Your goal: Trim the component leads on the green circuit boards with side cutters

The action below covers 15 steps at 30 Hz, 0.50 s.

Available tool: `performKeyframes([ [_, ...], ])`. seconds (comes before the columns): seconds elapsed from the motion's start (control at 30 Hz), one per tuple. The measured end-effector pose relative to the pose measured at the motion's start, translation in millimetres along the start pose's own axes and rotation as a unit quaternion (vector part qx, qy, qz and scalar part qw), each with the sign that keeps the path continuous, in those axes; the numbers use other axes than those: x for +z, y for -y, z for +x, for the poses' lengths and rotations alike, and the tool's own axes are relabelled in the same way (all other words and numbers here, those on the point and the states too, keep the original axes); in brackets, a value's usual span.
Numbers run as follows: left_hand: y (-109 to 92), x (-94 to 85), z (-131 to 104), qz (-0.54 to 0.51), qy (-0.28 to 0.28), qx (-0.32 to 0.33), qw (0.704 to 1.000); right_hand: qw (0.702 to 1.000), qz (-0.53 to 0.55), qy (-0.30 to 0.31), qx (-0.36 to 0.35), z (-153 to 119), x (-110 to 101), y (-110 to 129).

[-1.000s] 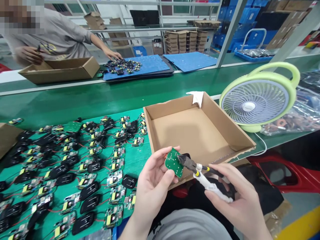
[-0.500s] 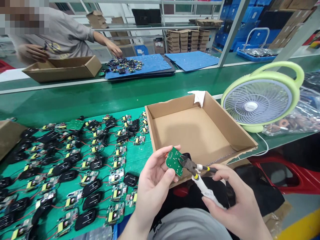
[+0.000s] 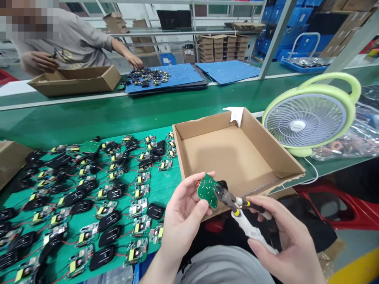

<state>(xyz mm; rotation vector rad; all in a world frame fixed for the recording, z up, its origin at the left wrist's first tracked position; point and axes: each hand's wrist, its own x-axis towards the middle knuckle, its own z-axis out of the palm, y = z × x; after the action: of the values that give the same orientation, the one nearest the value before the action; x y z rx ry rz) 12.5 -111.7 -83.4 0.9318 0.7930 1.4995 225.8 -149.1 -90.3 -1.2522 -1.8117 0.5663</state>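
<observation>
Just in front of the empty brown cardboard box [image 3: 237, 154], the left hand [image 3: 183, 215] pinches a small green circuit board [image 3: 207, 190] solder-side up, so the right hand's [image 3: 284, 240] white-handled cutters [image 3: 237, 207] reach its leads.

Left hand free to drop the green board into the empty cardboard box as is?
Probably yes: left hand holds the green board at the cardboard box near wall; only the cutters touch it.

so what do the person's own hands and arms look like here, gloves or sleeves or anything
Both hands are bare: no gloves, rings or watch show on the left hand or the right hand. The forearms are uncovered with no sleeves in view. A grey garment shows below them.
</observation>
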Motion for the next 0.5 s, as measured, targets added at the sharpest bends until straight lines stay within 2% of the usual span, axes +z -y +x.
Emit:
performKeyframes([
  [0.23, 0.1, -0.5, -2.4, 0.022, -0.014, -0.015, 1.0, 0.998, -0.034, 0.005, -0.055, 8.6, -0.5, 6.1],
  [0.5, 0.1, -2.4, -3.2, 0.023, -0.002, -0.017, 1.0, 0.995, -0.068, 0.01, -0.074, 2.5, -3.8, 4.8],
])
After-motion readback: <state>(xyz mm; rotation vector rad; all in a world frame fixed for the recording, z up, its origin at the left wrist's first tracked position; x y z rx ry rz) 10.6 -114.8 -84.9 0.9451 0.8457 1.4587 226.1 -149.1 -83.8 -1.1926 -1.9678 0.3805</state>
